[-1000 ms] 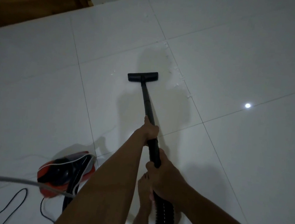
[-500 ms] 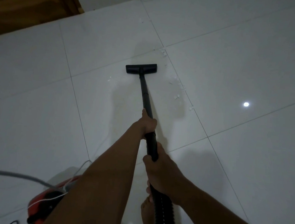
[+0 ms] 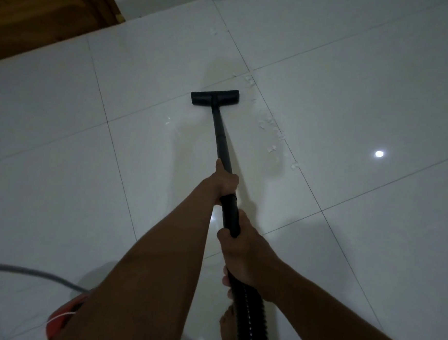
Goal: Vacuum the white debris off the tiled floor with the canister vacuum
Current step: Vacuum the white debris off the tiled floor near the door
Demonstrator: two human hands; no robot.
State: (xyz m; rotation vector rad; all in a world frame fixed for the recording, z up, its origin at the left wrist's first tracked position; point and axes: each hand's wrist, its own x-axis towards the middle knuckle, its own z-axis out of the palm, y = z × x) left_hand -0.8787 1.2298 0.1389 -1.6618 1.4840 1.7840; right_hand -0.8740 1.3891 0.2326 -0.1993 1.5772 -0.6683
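The black vacuum wand [image 3: 221, 140] runs from my hands out to its flat floor nozzle [image 3: 214, 97], which lies on the white tiled floor [image 3: 358, 86]. My left hand [image 3: 224, 182] grips the wand higher up. My right hand [image 3: 245, 254] grips it where the ribbed black hose [image 3: 250, 327] begins. White debris [image 3: 270, 125] lies scattered along the grout line just right of the nozzle, with more bits [image 3: 247, 79] beyond it. The red canister [image 3: 62, 318] peeks out at the bottom left, mostly hidden by my left arm.
A wooden door or cabinet [image 3: 42, 8] fills the top left corner. A grey cord [image 3: 22, 270] crosses the floor at the lower left. My bare foot [image 3: 228, 328] stands beside the hose. A bright light reflection [image 3: 378, 154] shows on the tile at right.
The nozzle has slid forward along the floor, away from me, toward the far debris. The view has shifted so that the canister has dropped almost out of the frame.
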